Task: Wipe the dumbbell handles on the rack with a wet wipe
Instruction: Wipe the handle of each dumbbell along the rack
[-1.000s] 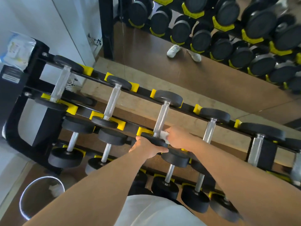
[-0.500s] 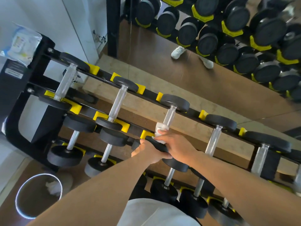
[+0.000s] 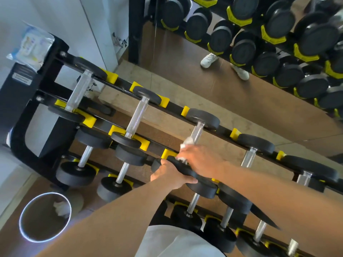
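the wet wipe (image 3: 186,142) is wrapped on the lower part of the chrome dumbbell handle (image 3: 197,131), third along the top tier of the rack (image 3: 24,127). the right hand (image 3: 199,160) has its fingers curled around wipe and handle. the left hand (image 3: 171,175) grips the near weight plate (image 3: 182,168) of that dumbbell. a waste bin (image 3: 45,217) stands on the floor, lower left.

we are in a gym: a tiered black rack (image 3: 178,108) with yellow cradles holds rows of dumbbells (image 3: 136,119), a wall mirror (image 3: 241,89) reflects more dumbbells, and a bin (image 3: 45,217) stands on the floor.
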{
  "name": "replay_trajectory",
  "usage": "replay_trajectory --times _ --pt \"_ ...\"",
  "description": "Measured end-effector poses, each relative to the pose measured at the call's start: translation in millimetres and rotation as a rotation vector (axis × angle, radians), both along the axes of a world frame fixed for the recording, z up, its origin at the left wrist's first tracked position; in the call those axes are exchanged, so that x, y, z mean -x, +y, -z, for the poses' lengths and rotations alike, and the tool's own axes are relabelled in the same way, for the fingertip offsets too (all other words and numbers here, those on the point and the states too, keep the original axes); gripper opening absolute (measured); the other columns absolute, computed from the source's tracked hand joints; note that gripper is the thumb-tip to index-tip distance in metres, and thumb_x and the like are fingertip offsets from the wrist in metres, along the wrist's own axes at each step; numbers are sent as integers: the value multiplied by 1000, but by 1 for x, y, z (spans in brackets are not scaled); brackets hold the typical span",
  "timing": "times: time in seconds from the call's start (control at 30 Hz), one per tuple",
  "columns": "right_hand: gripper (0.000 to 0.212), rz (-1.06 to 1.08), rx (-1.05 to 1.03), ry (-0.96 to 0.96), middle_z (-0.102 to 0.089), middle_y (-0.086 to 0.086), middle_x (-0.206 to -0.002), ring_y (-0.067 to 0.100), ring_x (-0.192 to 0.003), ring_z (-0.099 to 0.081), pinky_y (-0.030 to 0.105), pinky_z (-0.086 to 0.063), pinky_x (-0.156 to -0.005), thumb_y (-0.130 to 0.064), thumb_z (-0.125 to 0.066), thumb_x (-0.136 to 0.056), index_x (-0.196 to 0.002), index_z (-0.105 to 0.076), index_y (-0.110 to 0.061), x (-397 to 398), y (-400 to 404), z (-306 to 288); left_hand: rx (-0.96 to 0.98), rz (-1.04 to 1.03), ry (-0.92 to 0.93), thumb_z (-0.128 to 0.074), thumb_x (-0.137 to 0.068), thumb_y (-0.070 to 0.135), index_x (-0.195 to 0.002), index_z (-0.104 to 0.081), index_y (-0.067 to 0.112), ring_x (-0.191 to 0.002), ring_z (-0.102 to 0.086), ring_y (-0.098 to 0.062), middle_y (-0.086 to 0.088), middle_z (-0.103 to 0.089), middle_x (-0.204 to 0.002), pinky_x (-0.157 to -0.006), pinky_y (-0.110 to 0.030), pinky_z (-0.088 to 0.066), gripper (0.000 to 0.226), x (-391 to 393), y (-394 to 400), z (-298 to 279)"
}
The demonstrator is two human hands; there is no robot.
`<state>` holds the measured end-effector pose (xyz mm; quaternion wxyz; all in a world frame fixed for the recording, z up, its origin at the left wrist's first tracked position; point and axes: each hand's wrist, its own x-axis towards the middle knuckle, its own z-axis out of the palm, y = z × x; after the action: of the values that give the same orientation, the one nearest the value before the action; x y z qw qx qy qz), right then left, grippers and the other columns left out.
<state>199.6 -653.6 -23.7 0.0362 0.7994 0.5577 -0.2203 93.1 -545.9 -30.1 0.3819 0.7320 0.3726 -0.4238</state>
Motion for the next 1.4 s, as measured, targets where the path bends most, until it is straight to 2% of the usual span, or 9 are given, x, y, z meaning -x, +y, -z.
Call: replay_trajectory --times 0.17,0.23,0.33,0.57,0.77,0.93,1.1,1.23,1.4 --pt "37 421 -250 194 -72 3 -115 24 -108 -66 44 -54 -90 -13 -50 -95 -127 -63 -26 -20 27 -13 7 -9 21 -81 -52 80 -157 -1 9 -120 -57 -30 -5 -55 -133 -96 -41 -52 151 -1 0 2" --pt "40 140 -364 -179 -71 9 -115 27 -115 -64 43 -48 -104 2 -57 -86 -122 -67 -11 -44 33 -11 6 -14 34 -81 -52 79 -158 3 10 -123 -56 -30 -6 -54 -136 -98 -43 -51 152 -1 0 2" --pt "31 -176 24 -314 -68 7 -109 26 -118 -58 36 -41 -108 -9 -47 -90 -115 -65 -14 -55 25 0 9 -19 32 -82 -55 77 -159 6 10 -128 -54 -31 -6 -52 -142 -98 -42 -50 152 -1 -1 -1" --pt "28 418 -43 307 -72 2 -109 26 -99 -67 43 -55 -81 -23 -44 -98 -117 -64 -28 0 32 0 2 -24 17 -81 -53 79 -158 -1 11 -121 -57 -29 -4 -56 -133 -93 -39 -53 149 0 -1 2" --pt "35 -129 -30 -307 -70 6 -110 24 -114 -62 33 -42 -105 -5 -45 -87 -113 -68 -13 -53 25 -4 3 -41 27 -81 -47 82 -158 3 11 -123 -57 -31 -6 -54 -137 -98 -45 -53 156 3 -3 5" --pt "22 221 46 -35 -66 3 -101 26 -93 -67 39 -55 -76 -31 -48 -94 -108 -65 -27 14 16 5 -57 -53 -17 -83 -46 80 -154 -12 8 -114 -61 -27 -3 -60 -123 -95 -40 -54 148 2 -7 4" --pt "35 953 -280 519 -67 9 -114 25 -104 -62 36 -48 -88 -36 -41 -103 -121 -63 -15 36 -8 -2 -16 -168 -113 -84 -56 73 -156 -8 6 -100 -58 -18 8 -54 -92 -92 -30 -51 143 4 -11 -8" --pt "29 1157 -530 637 -71 -5 -99 12 -89 -66 34 -54 -80 -39 -49 -101 -111 -68 -19 35 -57 -21 -28 -465 -195 -86 -68 60 -160 9 19 -106 -61 -25 -5 -54 -140 -91 -40 -53 139 33 -47 -8" --pt "24 1295 -573 811 -75 -5 -92 17 -90 -70 46 -58 -84 -49 -64 -90 -93 -71 -26 47 -128 -25 -147 -704 -373 -73 -76 69 -160 -5 31 -88 -62 -11 -4 -56 -142 -52 -18 -40 115 84 -137 -16"
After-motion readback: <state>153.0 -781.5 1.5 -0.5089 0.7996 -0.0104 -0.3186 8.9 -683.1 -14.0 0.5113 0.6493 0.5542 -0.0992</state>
